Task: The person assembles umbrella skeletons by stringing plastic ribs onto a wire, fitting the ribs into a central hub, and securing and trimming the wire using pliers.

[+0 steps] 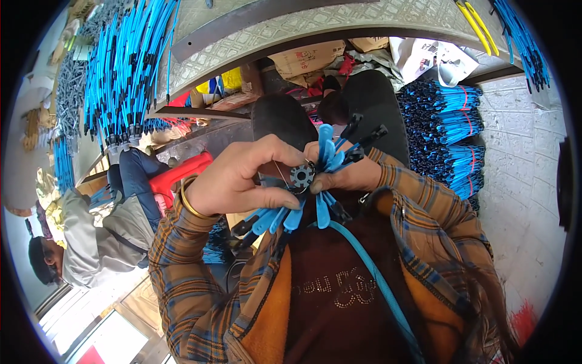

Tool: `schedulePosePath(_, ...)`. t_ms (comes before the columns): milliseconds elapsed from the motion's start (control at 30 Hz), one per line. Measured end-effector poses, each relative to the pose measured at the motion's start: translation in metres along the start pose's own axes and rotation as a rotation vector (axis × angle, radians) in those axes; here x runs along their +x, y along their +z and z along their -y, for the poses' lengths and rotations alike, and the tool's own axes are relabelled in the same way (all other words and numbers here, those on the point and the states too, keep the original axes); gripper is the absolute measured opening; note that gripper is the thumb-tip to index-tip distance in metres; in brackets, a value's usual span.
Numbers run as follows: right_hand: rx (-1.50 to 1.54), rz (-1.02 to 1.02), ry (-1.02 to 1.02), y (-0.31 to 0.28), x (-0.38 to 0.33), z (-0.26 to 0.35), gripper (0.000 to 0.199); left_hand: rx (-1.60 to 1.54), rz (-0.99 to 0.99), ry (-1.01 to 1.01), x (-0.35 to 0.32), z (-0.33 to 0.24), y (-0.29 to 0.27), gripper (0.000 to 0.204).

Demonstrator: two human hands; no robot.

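In front of my chest, my left hand (248, 179) curls its thumb and forefinger around a round dark grey notched hub (301, 176). A thin wire shows beside the hub, within the bend of these fingers. My right hand (350, 174) is closed on a bundle of flat blue strips (328, 151) just right of the hub, its thumb pressed near the hub's edge. The strips fan out above and below the hands, and several carry black end pieces (371, 136). Where the strips meet the hub is partly hidden by my fingers.
Many blue rods with black ends (124, 73) lie on the table (254, 27) at far left. Tied blue bundles (458, 124) are stacked against the right wall. Yellow strips (478, 27) lie at far right. A person in a grey jacket (91, 239) sits at left beside a red chair (182, 173).
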State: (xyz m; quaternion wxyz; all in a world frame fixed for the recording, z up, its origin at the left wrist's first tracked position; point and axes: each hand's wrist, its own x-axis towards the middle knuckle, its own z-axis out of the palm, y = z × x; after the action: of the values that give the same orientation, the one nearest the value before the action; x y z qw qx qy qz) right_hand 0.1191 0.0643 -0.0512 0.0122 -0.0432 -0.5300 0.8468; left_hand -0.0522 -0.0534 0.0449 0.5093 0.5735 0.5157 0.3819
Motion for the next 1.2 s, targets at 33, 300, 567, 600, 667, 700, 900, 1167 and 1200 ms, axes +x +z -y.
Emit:
schedulePosePath(33, 0.006, 0.0, 0.0, 0.002, 0.0, -0.002, 0.033, -0.001, 0.002, -0.005, 0.001, -0.001, 0.001, 0.039)
schedulePosePath(300, 0.011, 0.048, 0.038, -0.002, 0.001, -0.006, 0.036, 0.435, -0.158, 0.228, -0.004, -0.003, 0.012, 0.045)
schedulePosePath(567, 0.006, 0.091, 0.036, -0.003, 0.0, -0.009, 0.037, 0.454, -0.415, 0.255, -0.001, 0.003, 0.034, 0.033)
schedulePosePath(600, 0.013, 0.068, 0.001, -0.003, 0.0, -0.012, 0.037, 0.449, -0.424, 0.262, -0.001, 0.003, 0.035, 0.032)
schedulePosePath(667, 0.026, 0.024, -0.069, -0.001, -0.001, -0.015, 0.037, 0.438, -0.443, 0.278, 0.0, 0.002, 0.036, 0.03)
schedulePosePath(700, 0.023, 0.026, -0.069, -0.002, -0.001, -0.015, 0.037, 0.439, -0.446, 0.28, 0.0, 0.001, 0.036, 0.03)
schedulePosePath(900, 0.173, 0.113, 0.036, -0.005, -0.005, -0.015, 0.038, 0.48, -0.471, 0.266, -0.002, -0.001, 0.039, 0.028)
schedulePosePath(1167, 0.104, 0.126, 0.057, -0.002, -0.006, -0.006, 0.037, 0.479, -0.458, 0.257, -0.003, -0.003, 0.039, 0.028)
schedulePosePath(1200, 0.112, 0.125, 0.061, -0.003, -0.006, -0.007, 0.036, 0.472, -0.454, 0.246, -0.003, -0.003, 0.039, 0.028)
